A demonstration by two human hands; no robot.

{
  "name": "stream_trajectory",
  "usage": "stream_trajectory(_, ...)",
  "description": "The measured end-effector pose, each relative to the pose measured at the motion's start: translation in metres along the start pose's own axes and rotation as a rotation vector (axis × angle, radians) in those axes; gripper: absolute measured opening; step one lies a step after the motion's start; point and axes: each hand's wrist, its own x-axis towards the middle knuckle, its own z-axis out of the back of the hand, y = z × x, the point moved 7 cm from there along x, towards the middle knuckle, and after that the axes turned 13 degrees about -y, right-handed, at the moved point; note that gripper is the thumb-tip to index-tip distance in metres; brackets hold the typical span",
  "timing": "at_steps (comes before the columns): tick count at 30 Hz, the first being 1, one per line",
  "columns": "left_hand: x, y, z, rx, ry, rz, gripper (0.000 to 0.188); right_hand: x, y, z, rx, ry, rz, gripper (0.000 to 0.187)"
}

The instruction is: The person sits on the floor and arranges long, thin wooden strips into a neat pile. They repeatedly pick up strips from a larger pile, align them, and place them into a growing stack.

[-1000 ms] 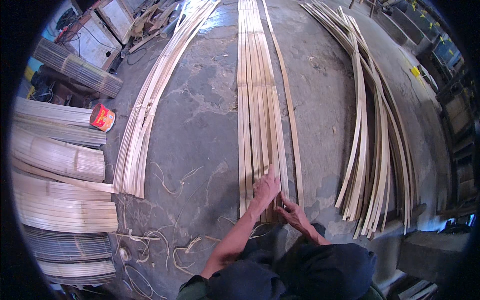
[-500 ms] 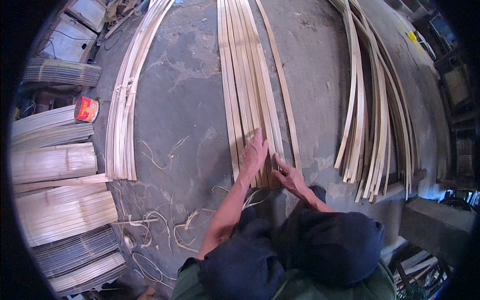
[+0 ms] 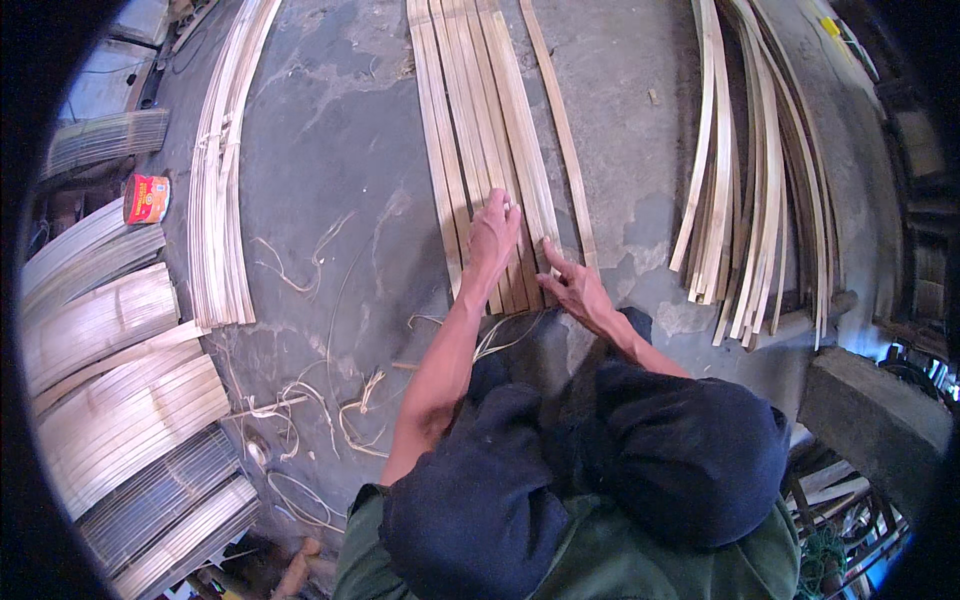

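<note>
A flat row of long pale bamboo strips (image 3: 465, 110) lies side by side on the floor in front of me, its near end by my knees. My left hand (image 3: 493, 238) rests on the middle strips close to that end, fingers stretched forward and the thumb a little apart. At the right edge of the row is my right hand (image 3: 578, 287), with thumb and forefinger spread and the fingertips touching or very near the outermost strip. Neither hand is closed round anything. One single strip (image 3: 558, 125) lies apart, to the right of the row.
A tied bundle of strips (image 3: 217, 190) lies at the left, a loose heap of strips (image 3: 755, 190) at the right. Far left are stacked slatted panels (image 3: 135, 420) and a red tin (image 3: 147, 200). Thin shavings (image 3: 365, 410) litter the floor; a grey block (image 3: 875, 405) stands right.
The whole view has shifted, so the floor and strips appear higher in the picture. Both hands stay at about the same place on the row, with little finger movement.
</note>
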Motion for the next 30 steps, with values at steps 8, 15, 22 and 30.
stream_trajectory(8,-0.006,0.032,-0.015,-0.506,0.108,0.357,0.029,0.010,-0.009,0.031,0.317,-0.199,-0.166,0.043)
stream_trajectory(15,-0.021,0.016,-0.017,-0.669,0.145,0.575,0.025,0.014,-0.015,0.032,0.009,-0.261,-0.070,0.035)
stream_trajectory(22,-0.032,0.022,-0.036,-0.516,0.143,0.504,0.032,0.008,-0.023,0.009,-0.183,-0.202,-0.060,0.048)
stream_trajectory(30,-0.037,-0.012,-0.026,-0.283,0.141,0.351,0.051,0.006,-0.008,0.013,-0.322,-0.077,-0.161,0.063)
